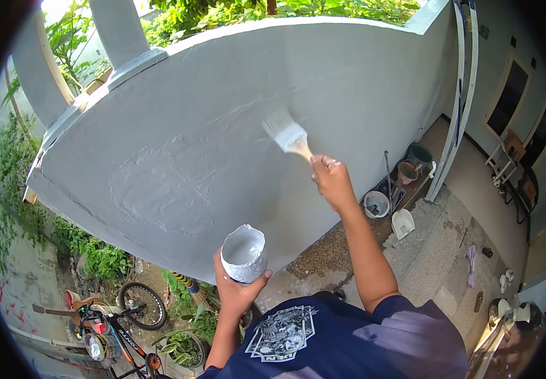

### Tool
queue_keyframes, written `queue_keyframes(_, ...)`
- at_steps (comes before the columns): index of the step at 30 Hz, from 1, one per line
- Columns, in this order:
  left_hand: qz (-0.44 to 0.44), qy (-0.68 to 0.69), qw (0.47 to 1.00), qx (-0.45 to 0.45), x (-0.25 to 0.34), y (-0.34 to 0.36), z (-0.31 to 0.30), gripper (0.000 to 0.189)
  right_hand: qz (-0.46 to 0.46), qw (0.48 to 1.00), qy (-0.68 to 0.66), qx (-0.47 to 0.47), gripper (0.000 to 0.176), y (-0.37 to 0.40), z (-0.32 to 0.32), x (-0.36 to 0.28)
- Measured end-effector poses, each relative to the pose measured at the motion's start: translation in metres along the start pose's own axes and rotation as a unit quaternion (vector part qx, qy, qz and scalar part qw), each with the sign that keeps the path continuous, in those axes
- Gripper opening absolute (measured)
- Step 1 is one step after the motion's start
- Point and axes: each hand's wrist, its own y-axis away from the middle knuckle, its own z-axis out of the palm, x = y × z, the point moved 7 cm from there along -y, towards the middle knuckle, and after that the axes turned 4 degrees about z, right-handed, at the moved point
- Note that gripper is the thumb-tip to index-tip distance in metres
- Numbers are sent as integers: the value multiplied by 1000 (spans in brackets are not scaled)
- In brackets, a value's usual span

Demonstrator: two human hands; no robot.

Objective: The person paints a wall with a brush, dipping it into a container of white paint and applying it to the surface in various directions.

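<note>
My right hand (332, 181) is closed around the wooden handle of a wide paintbrush (287, 134). The bristles are against or very close to the grey wall (222, 126), and their tips are slightly blurred. In my left hand (238, 292) is a paint cup (245, 254), smeared with pale grey paint outside and inside. It is held upright below the brush, its mouth facing up. Rough, uneven patches show on the wall to the left of the brush. Specks of paint mark the fingers of my right hand.
Buckets (376, 204) and a white dustpan (403, 224) stand at the wall's foot on the right. A bicycle (131, 344) and a potted plant (184, 348) are at lower left. Two pale upright poles (459, 114) rise at right. Gravel (320, 256) lies along the wall base.
</note>
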Motion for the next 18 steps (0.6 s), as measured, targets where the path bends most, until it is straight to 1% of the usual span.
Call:
queue_keyframes(2,-10,7,1000,5,1,2,-3,91,50,998,25,-13,31,3,8,109)
queue_keyframes(3,-20,15,1000,9,0,4,-3,92,94,995,32,-8,33,14,7,151)
queue_keyframes(4,-22,16,1000,13,-1,5,-4,92,139,989,40,-3,35,22,5,178)
queue_keyframes(5,-26,20,999,16,-2,5,-6,92,140,989,41,-7,35,22,4,182)
queue_keyframes(7,-36,21,999,15,-4,10,-8,92,236,969,75,1,35,38,-3,203)
queue_keyframes(8,-26,12,999,18,-3,11,-9,92,238,968,73,3,35,41,-9,205)
queue_keyframes(10,-9,4,1000,20,0,8,-10,92,258,959,109,-35,34,39,-13,183)
queue_keyframes(11,-1,2,1000,22,2,8,-11,91,235,965,113,-33,33,36,-15,165)
queue_keyframes(13,6,2,1000,21,6,10,-9,91,222,972,51,-62,32,25,-10,115)
queue_keyframes(15,-19,37,999,25,6,11,-6,91,146,987,49,-50,31,7,-3,54)
queue_keyframes(17,-3,26,999,20,9,11,-6,90,87,992,71,-58,29,-3,3,-2)
queue_keyframes(18,12,15,1000,16,12,9,-6,90,83,993,69,-57,29,-3,3,-18)
